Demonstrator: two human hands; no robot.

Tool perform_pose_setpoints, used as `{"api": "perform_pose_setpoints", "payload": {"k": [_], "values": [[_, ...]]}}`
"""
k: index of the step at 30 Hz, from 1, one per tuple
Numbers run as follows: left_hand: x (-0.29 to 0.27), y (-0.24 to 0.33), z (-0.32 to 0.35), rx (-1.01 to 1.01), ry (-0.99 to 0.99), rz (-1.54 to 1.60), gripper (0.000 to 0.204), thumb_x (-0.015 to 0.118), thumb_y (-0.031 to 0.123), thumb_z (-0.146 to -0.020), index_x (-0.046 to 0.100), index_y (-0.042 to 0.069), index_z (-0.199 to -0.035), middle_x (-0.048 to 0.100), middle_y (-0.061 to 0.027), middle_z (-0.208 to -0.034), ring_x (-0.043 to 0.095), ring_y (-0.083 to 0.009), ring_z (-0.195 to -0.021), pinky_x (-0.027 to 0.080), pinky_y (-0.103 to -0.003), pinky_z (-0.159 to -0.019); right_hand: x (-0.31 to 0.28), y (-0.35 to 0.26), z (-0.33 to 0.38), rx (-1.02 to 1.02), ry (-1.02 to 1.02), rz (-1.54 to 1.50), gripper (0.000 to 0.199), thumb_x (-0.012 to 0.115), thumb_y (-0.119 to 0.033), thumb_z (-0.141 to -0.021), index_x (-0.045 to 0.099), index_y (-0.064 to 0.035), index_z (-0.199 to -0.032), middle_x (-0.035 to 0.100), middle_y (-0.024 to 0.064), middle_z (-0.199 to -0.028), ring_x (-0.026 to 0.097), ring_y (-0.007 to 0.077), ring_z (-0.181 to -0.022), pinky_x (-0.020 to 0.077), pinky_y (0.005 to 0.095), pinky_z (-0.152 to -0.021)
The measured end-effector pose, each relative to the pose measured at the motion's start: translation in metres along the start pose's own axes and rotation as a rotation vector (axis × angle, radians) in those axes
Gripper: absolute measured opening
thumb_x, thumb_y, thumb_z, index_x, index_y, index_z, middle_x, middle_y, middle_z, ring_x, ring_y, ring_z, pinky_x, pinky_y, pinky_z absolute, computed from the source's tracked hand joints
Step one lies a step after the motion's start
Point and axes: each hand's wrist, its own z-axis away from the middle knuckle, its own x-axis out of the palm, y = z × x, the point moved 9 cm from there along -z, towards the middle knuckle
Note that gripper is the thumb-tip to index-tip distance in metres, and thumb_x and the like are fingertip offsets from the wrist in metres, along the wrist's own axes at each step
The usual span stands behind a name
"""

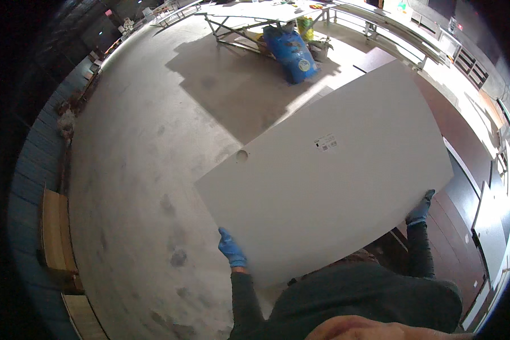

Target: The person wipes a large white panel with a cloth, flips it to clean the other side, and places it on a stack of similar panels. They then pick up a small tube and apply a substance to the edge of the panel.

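A large white panel (323,192) spans the space in front of me, held up in both hands. It carries a small printed label (325,142) on its face and a round hole or recess (242,156) near its left edge. My left hand (231,247), in a blue glove, grips the panel's near left edge. My right hand (420,208), gloved in blue too, holds the near right edge. The fingers under the panel are hidden on both sides.
Dark reddish-brown boards (453,221) and other panels (489,226) lie or lean at the right. A blue sack (290,51) stands by a metal-framed table (232,34) at the far side. Tan boards (55,229) rest along the left wall. Concrete floor (136,170) stretches to the left.
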Motion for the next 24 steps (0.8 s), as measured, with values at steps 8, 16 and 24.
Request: {"api": "perform_pose_setpoints", "payload": {"k": [8,16,24], "values": [[0.005,0.080,-0.199,0.150,0.128,0.041,0.056,0.060,0.056,-0.102,0.035,0.020,-0.066,0.034,0.0096,-0.066,0.032,-0.0084,-0.061,0.032,-0.029,-0.055,0.195,0.196,-0.045,0.115,-0.157,-0.077,0.076,0.035,-0.064,-0.107,0.038,-0.0059,-0.156,0.043,0.0136,-0.158,0.046,0.0341,-0.138,0.0378,0.0471,-0.117],[0.018,0.112,-0.318,0.059,0.351,0.106,0.051,0.058,0.054,-0.103,0.044,0.017,-0.071,0.043,0.0065,-0.073,0.041,-0.0106,-0.068,0.041,-0.031,-0.061,0.422,0.332,-0.146,0.178,-0.304,0.026,0.085,0.037,-0.071,-0.102,0.033,-0.0079,-0.159,0.040,0.0145,-0.160,0.041,0.0366,-0.142,0.0337,0.0514,-0.119],[0.065,0.183,-0.622,0.170,0.311,0.025,0.055,0.056,0.057,-0.103,0.041,0.018,-0.067,0.039,0.0067,-0.067,0.036,-0.0098,-0.062,0.032,-0.032,-0.055,0.678,0.502,-0.178,0.212,-0.250,0.081,0.085,0.032,-0.073,-0.102,0.036,-0.0092,-0.158,0.041,0.0122,-0.159,0.042,0.0334,-0.141,0.0339,0.0463,-0.119]]}}
